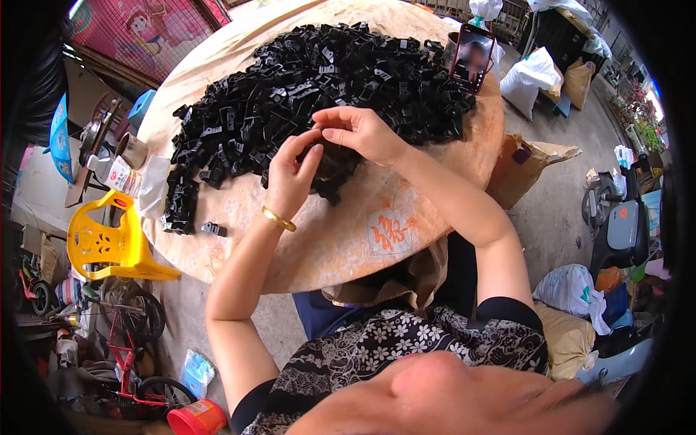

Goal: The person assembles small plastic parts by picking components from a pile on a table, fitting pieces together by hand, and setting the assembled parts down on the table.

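Observation:
A broad heap of small black plastic parts point(239, 116) covers the far half of a round table with a peach patterned cloth point(319, 250). Above the heap's near edge, my left hand point(292, 172), with a gold bangle at the wrist, meets my right hand point(366, 136) at the fingertips. Fingers of both hands are drawn together in a pinch. Whatever lies between them is too small and dark against the heap to make out. Left of my hands, more black parts form a strip point(181, 199) along the table edge, and one part point(214, 229) lies apart on the cloth.
A phone point(471, 59) stands upright at the table's far right. An opened cardboard box point(523, 170) is beside the right edge, and a brown bag point(406, 281) hangs below the near edge. A yellow plastic chair point(98, 239) stands at the left. White sacks point(531, 80) sit beyond.

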The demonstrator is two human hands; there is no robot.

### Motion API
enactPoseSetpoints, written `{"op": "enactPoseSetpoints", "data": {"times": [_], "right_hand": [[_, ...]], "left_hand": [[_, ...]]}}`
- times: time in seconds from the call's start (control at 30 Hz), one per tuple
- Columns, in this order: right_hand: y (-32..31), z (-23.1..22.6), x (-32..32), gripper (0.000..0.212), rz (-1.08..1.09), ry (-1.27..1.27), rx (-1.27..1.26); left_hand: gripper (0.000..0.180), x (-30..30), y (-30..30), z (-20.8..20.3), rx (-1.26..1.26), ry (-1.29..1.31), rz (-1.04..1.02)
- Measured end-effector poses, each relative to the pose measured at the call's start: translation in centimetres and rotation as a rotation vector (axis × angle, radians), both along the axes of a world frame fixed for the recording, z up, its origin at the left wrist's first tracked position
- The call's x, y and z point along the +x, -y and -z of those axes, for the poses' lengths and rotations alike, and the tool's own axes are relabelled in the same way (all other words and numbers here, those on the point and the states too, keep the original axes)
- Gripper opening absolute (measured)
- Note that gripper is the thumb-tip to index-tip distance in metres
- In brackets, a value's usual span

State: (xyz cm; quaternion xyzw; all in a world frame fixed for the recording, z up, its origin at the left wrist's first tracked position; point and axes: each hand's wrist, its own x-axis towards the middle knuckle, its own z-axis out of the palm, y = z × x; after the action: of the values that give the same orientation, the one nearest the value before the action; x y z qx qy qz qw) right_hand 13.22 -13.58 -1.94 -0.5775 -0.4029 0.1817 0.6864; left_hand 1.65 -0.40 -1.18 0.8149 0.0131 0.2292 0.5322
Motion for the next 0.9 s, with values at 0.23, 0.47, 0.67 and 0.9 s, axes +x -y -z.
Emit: {"op": "enactPoseSetpoints", "data": {"times": [0.23,0.47,0.67,0.9], "right_hand": [[0.7,-1.4,-0.6,0.04,-0.063,0.044,-0.024],[1.5,-2.5,-1.4,0.038,-0.155,0.092,0.029],[1.8,-2.8,-1.5,0.04,-0.255,0.163,-0.05],[1.2,-2.2,-1.3,0.034,-0.185,-0.067,0.257]], "left_hand": [[0.025,0.3,-0.2,0.0,-0.246,0.064,0.062],[0.034,-0.5,-2.1,-1.8,-0.563,-0.257,0.288],[0.03,-0.4,-2.5,-1.4,-0.59,-0.326,0.315],[0.023,0.3,-2.4,-1.0,-0.802,-0.083,0.305]]}}
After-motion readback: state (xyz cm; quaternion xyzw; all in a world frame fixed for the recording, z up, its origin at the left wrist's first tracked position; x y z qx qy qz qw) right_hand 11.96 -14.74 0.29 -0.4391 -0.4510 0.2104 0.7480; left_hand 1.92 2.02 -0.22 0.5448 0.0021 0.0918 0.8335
